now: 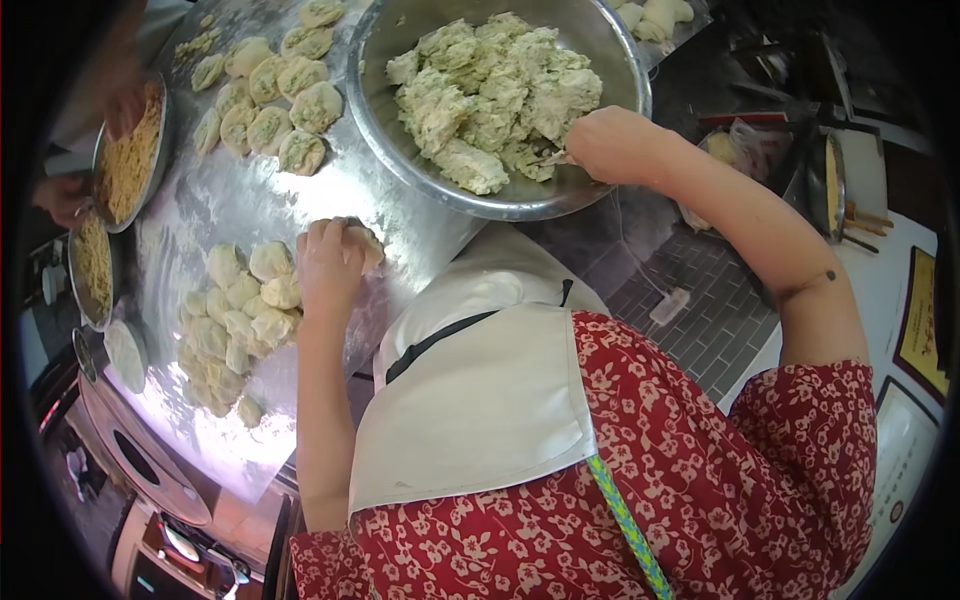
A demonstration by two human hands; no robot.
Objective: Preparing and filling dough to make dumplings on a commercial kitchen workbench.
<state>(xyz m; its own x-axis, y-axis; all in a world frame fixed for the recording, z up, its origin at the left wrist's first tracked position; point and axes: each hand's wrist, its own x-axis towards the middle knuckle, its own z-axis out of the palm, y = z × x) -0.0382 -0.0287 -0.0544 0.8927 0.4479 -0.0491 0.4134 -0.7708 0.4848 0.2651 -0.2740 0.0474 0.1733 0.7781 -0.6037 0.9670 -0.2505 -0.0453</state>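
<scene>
My left hand [330,259] is on the floured metal tabletop, its fingers curled around a dough piece [369,247] that shows at the right of them. Beside that hand lies a heap of small dough pieces [238,311]. Over the right side of a large stainless steel bowl [480,208] my right hand [615,146] is closed around a small utensil [556,158], most of which is hidden by the hand and filling. A lumpy, pale green-flecked filling [495,97] is piled inside the bowl.
Flattened dough rounds topped with green bits [268,129] lie at the upper left. Another person's hand [126,111] reaches into a pan of yellow crumbs [131,169]; a second pan [91,262] stands nearer. A white cord with a power strip [670,306] is near the tiled floor [712,322].
</scene>
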